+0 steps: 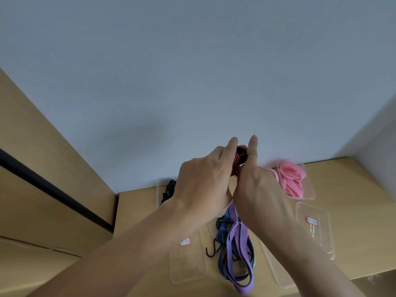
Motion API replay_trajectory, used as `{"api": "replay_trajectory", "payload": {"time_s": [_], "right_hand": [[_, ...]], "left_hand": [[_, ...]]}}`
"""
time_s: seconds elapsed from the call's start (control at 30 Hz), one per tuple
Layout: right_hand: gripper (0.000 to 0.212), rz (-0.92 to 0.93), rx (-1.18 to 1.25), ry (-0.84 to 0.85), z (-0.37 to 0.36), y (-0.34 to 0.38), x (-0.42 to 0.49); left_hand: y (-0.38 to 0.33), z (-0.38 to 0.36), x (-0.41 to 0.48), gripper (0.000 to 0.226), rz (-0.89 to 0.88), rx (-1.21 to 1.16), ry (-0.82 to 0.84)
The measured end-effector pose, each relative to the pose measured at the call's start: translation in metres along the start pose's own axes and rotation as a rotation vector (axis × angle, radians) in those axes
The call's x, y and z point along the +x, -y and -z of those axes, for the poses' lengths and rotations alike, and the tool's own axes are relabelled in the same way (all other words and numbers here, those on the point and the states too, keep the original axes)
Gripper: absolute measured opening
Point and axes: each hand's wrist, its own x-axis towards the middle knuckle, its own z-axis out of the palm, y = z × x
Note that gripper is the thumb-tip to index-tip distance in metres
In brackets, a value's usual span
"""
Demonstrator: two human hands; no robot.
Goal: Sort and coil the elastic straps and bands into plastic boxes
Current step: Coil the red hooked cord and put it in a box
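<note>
The left hand point(203, 179) and right hand point(257, 189) both grip a coiled red-and-black strap point(239, 159), raised above the worktop point(353, 189); purple and blue straps point(235, 243) lie below, pink bands point(291, 176) fill a plastic box point(310, 190) at right

Woven cloth straps point(235, 243), clear glossy plastic boxes point(319, 232), matt wood-look table point(353, 189).

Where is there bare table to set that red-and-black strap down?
The wooden table is bare on the far right, beyond the clear box of pink bands and the labelled clear box, and on the left beside the box holding a black strap. The middle is crowded with purple and blue striped straps and black hooks.
</note>
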Motion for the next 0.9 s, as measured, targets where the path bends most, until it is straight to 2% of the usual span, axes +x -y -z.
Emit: {"api": "replay_trajectory", "payload": {"time_s": [0.1, 0.17, 0.23, 0.3, 0.4, 0.43, 0.5, 0.57, 0.7, 0.83, 0.9], "right_hand": [[0.082, 0.055, -0.26, 0.049, 0.001, 0.0, 0.001], [0.084, 0.072, -0.297, 0.05, -0.002, 0.0, 0.001], [0.089, 0.116, -0.074, 0.032, -0.004, -0.003, 0.003], [0.089, 0.126, 0.369, 0.091, 0.0, -0.01, 0.007], [0.068, -0.042, 1.099, 0.166, 0.008, -0.015, 0.015], [0.058, -0.089, 1.239, 0.163, 0.008, -0.016, 0.017], [0.046, -0.123, 1.297, 0.151, 0.007, -0.016, 0.02], [0.049, -0.156, 1.357, 0.177, 0.006, -0.018, 0.02], [0.058, -0.222, 1.626, 0.353, 0.002, -0.027, 0.021], [0.028, -0.195, 1.653, 0.298, -0.002, -0.024, 0.025], [0.02, -0.191, 1.655, 0.286, -0.003, -0.022, 0.029]], "left_hand": [[0.003, 0.001, -0.001, 0.107, -0.022, -0.004, 0.005], [0.008, 0.0, 0.002, 0.105, -0.052, 0.005, 0.004], [0.013, -0.002, 0.004, 0.096, -0.067, -0.067, 0.001], [0.017, -0.005, 0.003, 0.089, -0.023, -0.227, 0.005], [0.02, -0.011, -0.003, 0.084, 0.012, -0.354, -0.015], [0.02, -0.013, -0.006, 0.083, 0.012, -0.351, -0.017], [0.019, -0.018, -0.01, 0.085, 0.004, -0.32, -0.027], [0.021, -0.019, -0.012, 0.086, -0.017, -0.282, -0.04], [0.029, -0.019, -0.013, 0.082, -0.067, -0.215, -0.061], [0.028, -0.021, -0.013, 0.079, -0.104, -0.215, -0.087], [0.031, -0.023, -0.011, 0.077, -0.11, -0.227, -0.105]]}}
